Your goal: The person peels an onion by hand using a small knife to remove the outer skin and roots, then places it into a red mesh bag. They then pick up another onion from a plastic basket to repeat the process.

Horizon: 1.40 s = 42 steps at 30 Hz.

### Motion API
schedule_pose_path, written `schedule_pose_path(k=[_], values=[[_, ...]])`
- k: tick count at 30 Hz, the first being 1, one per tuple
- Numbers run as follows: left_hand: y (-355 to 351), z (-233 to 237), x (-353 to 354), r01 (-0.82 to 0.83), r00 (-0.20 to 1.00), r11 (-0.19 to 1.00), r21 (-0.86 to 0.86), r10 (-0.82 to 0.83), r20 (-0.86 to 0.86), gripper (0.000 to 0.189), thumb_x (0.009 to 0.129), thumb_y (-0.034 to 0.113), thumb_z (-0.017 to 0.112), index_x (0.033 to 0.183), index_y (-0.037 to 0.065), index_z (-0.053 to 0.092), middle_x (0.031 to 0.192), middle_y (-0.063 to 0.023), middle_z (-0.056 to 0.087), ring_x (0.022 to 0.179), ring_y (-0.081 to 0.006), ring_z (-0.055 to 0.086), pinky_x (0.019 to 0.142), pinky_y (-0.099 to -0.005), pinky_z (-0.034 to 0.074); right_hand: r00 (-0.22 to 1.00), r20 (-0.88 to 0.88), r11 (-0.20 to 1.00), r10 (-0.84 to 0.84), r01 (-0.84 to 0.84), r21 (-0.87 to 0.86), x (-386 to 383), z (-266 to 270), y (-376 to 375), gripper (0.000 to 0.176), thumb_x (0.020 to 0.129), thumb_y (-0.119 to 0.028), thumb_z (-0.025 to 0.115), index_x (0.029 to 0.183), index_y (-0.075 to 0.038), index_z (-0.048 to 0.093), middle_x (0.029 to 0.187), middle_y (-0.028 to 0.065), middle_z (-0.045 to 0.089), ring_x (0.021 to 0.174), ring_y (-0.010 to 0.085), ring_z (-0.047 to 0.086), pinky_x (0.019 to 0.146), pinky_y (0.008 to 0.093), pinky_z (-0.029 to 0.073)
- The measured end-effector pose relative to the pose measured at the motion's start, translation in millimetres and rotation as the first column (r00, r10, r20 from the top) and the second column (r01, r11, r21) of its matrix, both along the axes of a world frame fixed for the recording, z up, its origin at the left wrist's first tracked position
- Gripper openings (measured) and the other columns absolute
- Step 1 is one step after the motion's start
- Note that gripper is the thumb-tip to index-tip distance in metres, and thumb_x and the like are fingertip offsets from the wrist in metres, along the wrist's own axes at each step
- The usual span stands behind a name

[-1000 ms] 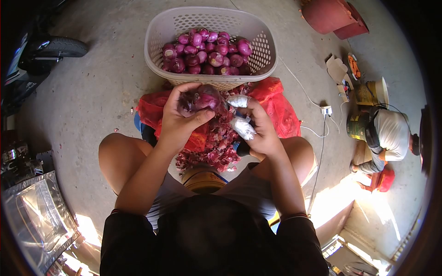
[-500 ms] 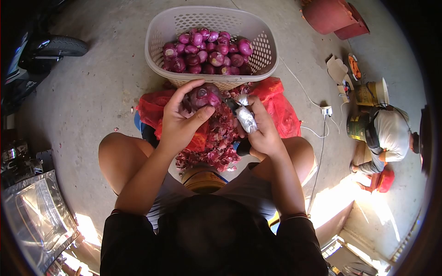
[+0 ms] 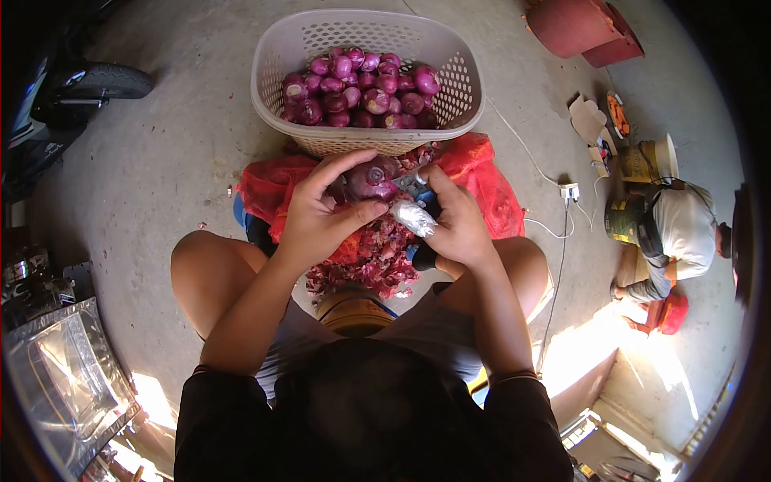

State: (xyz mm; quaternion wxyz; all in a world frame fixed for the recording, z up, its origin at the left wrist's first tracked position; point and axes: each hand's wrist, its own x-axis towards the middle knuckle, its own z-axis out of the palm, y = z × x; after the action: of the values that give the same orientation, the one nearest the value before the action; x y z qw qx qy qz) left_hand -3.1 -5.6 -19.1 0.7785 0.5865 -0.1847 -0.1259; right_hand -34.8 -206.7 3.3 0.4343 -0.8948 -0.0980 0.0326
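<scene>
My left hand [image 3: 325,210] holds a dark purple onion [image 3: 373,178] between its fingers and thumb. Close on its right, my right hand [image 3: 459,221] is closed round a small knife [image 3: 409,184], whose blade is at the onion's right side. A silvery wrapped piece [image 3: 414,218] shows at the right thumb; whether it covers the thumb or the handle I cannot tell. Below the hands lies a heap of red onion skins [image 3: 373,261], with red mesh bags [image 3: 486,189] around it. Beyond them stands a grey perforated basket [image 3: 365,140] with several shiny purple onions [image 3: 376,100].
A person [image 3: 683,225] bends down at the right beside buckets [image 3: 646,162]. White cables run from a socket block [image 3: 569,191] on the floor. A motorcycle wheel [image 3: 108,81] is at the left, and red tubs [image 3: 574,28] are at the upper right.
The onion has moved slightly right and down in my left hand. My right hand has turned, bringing the knife against the onion and the silvery piece further left.
</scene>
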Motion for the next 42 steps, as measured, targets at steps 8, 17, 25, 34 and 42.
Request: schedule_pose_path(k=[8,17,25,34,42], values=[[-1,2,0,0.007,0.997,0.999,0.047,-0.01,0.072,0.054,0.071,0.005,0.075,0.121,0.001,0.053,0.121,-0.0096,0.053,0.111,-0.016,0.05,0.095,-0.029,0.041,0.999,0.023,0.999,0.039,-0.04,0.033,2,-10,1,0.016,0.076,-0.02,0.066,0.083,-0.006,0.06,0.06,0.0124,0.06,0.057,0.0271,0.064,0.052,0.0369,0.048],[-1,0,-5,0.035,0.995,0.999,-0.012,-0.036,-0.095,0.052,0.074,0.007,0.074,0.121,0.0,0.053,0.118,-0.0078,0.055,0.105,-0.0126,0.052,0.092,-0.0278,0.042,0.964,0.243,0.994,0.107,-0.1,-0.044,7,-21,-3,0.017,0.07,-0.018,0.068,0.081,-0.006,0.061,0.06,0.0131,0.056,0.056,0.0314,0.058,0.051,0.0392,0.043],[4,15,-1,0.099,0.986,0.994,-0.055,-0.106,-0.132,0.049,0.079,0.001,0.067,0.124,-0.001,0.048,0.112,-0.0068,0.056,0.102,-0.0114,0.052,0.09,-0.0271,0.041,0.983,0.175,0.995,0.054,-0.067,0.07,6,-25,-2,0.018,0.069,-0.014,0.066,0.081,-0.004,0.059,0.065,0.0162,0.055,0.062,0.035,0.058,0.055,0.0415,0.044],[5,-9,6,-0.244,0.95,0.936,0.253,0.178,0.256,0.043,0.074,-0.002,0.07,0.113,0.001,0.052,0.111,-0.0067,0.051,0.102,-0.0141,0.053,0.088,-0.0277,0.044,0.999,-0.024,0.997,0.044,-0.046,-0.054,-3,-13,-3,0.05,0.069,-0.004,0.056,0.118,-0.003,0.045,0.075,0.0216,0.059,0.072,0.0386,0.06,0.063,0.0451,0.047],[1,-9,5,-0.355,0.879,0.89,0.285,0.215,0.426,0.046,0.068,0.0,0.076,0.109,0.001,0.056,0.108,-0.0087,0.051,0.102,-0.0187,0.054,0.088,-0.0303,0.045,0.996,0.042,0.99,0.076,-0.07,-0.119,-4,-3,9,0.049,0.069,-0.003,0.057,0.116,0.0,0.045,0.074,0.0225,0.058,0.071,0.0386,0.06,0.062,0.0469,0.047]])
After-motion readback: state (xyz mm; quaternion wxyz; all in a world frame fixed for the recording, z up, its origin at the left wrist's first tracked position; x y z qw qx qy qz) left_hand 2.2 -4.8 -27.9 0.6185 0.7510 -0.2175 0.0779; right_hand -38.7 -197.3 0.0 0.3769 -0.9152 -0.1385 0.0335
